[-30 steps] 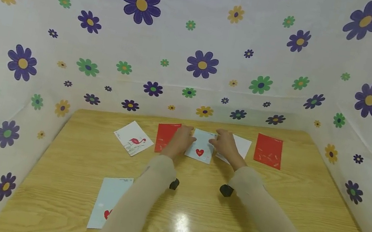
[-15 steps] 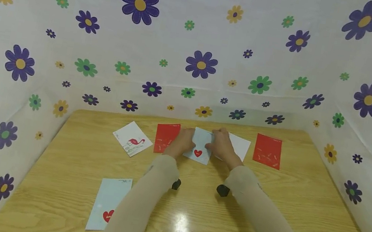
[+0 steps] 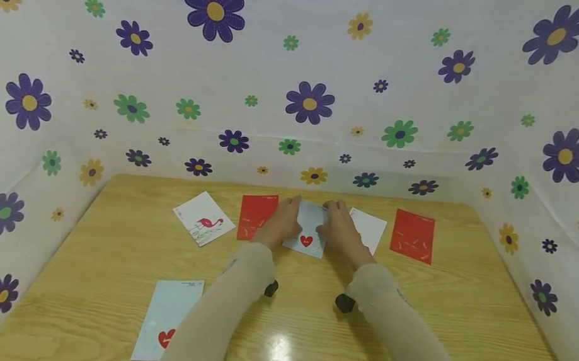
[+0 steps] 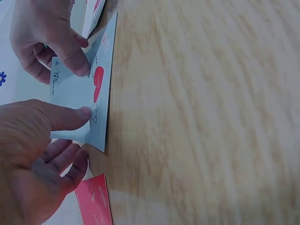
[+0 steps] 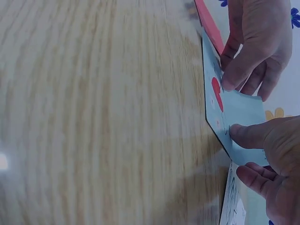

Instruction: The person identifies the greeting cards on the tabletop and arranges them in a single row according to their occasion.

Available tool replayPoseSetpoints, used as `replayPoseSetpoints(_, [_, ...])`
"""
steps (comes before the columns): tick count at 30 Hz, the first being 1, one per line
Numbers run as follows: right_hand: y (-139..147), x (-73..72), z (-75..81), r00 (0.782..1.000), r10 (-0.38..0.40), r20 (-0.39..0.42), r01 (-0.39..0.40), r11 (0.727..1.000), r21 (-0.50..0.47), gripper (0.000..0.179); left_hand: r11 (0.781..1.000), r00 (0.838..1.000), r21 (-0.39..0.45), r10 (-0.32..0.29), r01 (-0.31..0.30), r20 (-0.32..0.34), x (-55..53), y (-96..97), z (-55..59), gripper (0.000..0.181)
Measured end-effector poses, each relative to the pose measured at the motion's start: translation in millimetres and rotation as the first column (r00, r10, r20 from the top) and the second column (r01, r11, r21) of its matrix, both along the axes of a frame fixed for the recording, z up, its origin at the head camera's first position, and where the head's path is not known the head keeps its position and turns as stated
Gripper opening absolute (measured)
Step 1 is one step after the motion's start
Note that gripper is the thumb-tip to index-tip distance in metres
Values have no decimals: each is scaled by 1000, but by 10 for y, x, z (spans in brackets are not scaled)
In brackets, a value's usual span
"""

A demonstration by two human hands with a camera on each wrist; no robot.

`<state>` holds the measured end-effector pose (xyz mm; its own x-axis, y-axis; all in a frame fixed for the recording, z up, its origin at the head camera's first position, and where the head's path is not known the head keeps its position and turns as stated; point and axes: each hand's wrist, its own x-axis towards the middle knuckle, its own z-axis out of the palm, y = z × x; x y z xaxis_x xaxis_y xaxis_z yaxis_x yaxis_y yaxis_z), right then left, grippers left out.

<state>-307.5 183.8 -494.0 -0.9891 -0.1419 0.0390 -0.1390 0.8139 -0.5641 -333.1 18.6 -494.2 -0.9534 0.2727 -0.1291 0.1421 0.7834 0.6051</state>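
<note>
A light blue card (image 3: 312, 216) with a red heart lies near the back of the wooden table. My left hand (image 3: 281, 222) pinches its left side and my right hand (image 3: 341, 227) pinches its right side. In the left wrist view, both thumbs press on the printed front of the card (image 4: 72, 96), while the fingers reach behind its edges. The right wrist view shows the card (image 5: 241, 115) bowed a little between the hands. Just left of my left hand is a red card (image 3: 254, 210), and a white card (image 3: 370, 227) is partly behind my right hand.
A white flamingo card (image 3: 205, 220) lies at the back left, turned cornerwise. Another red card (image 3: 414, 234) is at the back right. A larger light blue card (image 3: 167, 307) sits at front left, partly under my left forearm in view. Flowered cloth (image 3: 311, 50) encloses the table.
My hands have closed in on the light blue card from both sides, the right one moving left, and thumbs now overlap its front. The other cards stay where they were.
</note>
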Motion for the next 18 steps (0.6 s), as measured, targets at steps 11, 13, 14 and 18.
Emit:
replayPoseSetpoints(11, [3,135,-8,996,-1,-94,-13,989,-145,37,960,984,276,95,-50,-153,76,-156,7,28])
replayPoseSetpoints(13, [-4,164,29,993,-11,-121,-11,984,-178,32,955,972,293,107,-41,-211,83,-192,39,20])
replayPoseSetpoints(14, [-6,178,52,990,-17,-137,-10,981,-195,31,955,966,295,113,-41,-230,91,-213,60,18])
replayPoseSetpoints(18, [-4,235,160,978,-48,-202,-7,965,-263,25,960,957,279,113,-35,-266,151,-304,183,14])
